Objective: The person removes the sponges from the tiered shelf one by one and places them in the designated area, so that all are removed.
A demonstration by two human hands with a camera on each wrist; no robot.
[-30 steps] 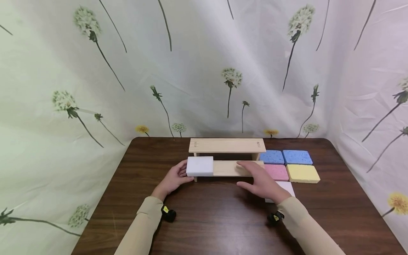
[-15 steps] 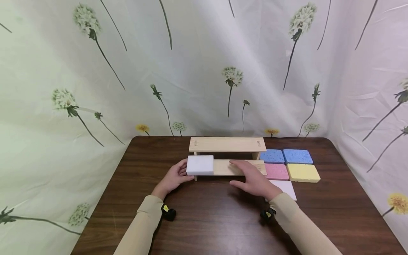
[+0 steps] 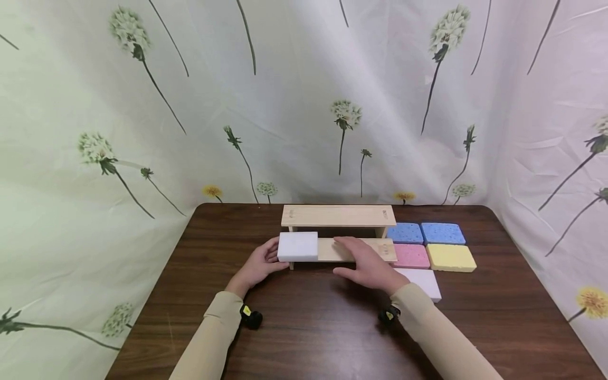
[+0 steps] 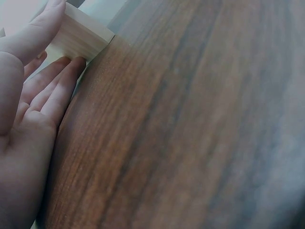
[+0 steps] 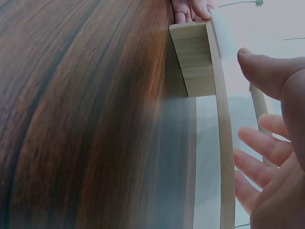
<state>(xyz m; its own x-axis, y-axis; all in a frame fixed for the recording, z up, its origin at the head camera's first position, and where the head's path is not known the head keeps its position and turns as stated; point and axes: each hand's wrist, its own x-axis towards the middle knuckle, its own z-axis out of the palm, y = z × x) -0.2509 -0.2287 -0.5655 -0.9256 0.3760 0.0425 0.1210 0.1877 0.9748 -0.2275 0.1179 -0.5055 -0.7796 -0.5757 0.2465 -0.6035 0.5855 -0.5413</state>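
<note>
A white sponge [image 3: 297,246] lies flat on the left end of the lower front board of a two-step wooden rack [image 3: 338,215]. My left hand [image 3: 258,265] is beside that end, its fingertips touching the rack's wooden leg [image 4: 88,36] in the left wrist view and its thumb at the front corner. Over the middle of the same board hovers my right hand [image 3: 370,264], fingers spread and thumb in front, holding nothing. The right wrist view shows its fingers [image 5: 262,143] next to the board's edge [image 5: 224,124], apart from the sponge.
Right of the rack lie two blue sponges [image 3: 444,234], a pink sponge [image 3: 412,256], a yellow sponge [image 3: 451,257] and another white sponge [image 3: 423,282], partly behind the right forearm. All rest on a dark wooden table [image 3: 313,332]. A flowered cloth [image 3: 294,105] hangs behind.
My right hand has slid leftward along the front board toward the white sponge, uncovering the board's right end and more of the other white sponge. The left hand has stayed in place.
</note>
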